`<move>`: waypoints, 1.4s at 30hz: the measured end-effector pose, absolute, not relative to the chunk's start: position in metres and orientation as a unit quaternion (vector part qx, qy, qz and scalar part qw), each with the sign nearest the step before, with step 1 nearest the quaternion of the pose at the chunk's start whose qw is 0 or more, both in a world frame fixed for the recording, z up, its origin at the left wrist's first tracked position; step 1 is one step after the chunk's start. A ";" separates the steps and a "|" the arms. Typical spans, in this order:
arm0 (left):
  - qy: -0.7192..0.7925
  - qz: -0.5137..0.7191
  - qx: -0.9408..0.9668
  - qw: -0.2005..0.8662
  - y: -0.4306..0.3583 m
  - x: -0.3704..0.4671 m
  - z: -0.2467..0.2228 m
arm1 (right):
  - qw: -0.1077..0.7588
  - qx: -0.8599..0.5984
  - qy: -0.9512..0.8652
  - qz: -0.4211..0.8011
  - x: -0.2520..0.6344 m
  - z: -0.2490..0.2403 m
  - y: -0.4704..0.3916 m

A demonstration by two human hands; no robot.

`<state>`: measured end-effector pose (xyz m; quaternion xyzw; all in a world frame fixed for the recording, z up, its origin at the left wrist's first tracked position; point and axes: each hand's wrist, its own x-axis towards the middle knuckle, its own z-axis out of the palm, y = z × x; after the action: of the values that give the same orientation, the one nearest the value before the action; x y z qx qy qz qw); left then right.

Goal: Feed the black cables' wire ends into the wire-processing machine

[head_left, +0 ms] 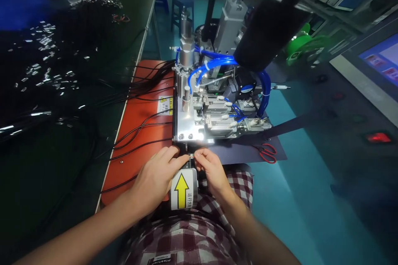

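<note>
Both hands meet at the front edge of a metal machine (199,126) with blue air tubes. My left hand (160,172) is closed, thumb and finger pinching near a tiny metallic piece (192,156). From the other side, my right hand (209,167) pinches at the same small piece with its fingertips. What exactly each hand grips is too small to tell. Just below the fingertips is a white label (182,189) with a yellow arrow on a rounded part. Black cables (146,124) run from the left into the machine across an orange board (137,132).
Red-handled scissors (268,153) lie right of the machine on a dark sheet (242,153). A glossy dark heap of cables (59,58) covers the left table. A black cylinder (267,33) hangs above the machine. At the right stands a screen panel (382,58).
</note>
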<state>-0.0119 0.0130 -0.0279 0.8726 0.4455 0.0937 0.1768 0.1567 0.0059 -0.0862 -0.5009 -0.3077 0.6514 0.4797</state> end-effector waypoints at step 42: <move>0.569 0.073 0.819 -0.032 -0.052 -0.070 -0.055 | 0.513 -0.542 -0.279 0.605 0.179 -0.088 -0.008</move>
<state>-0.0698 -0.0517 -0.0552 0.8188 0.5685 0.0726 -0.0316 0.1793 -0.0076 -0.0884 -0.5417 -0.2788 0.6045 0.5132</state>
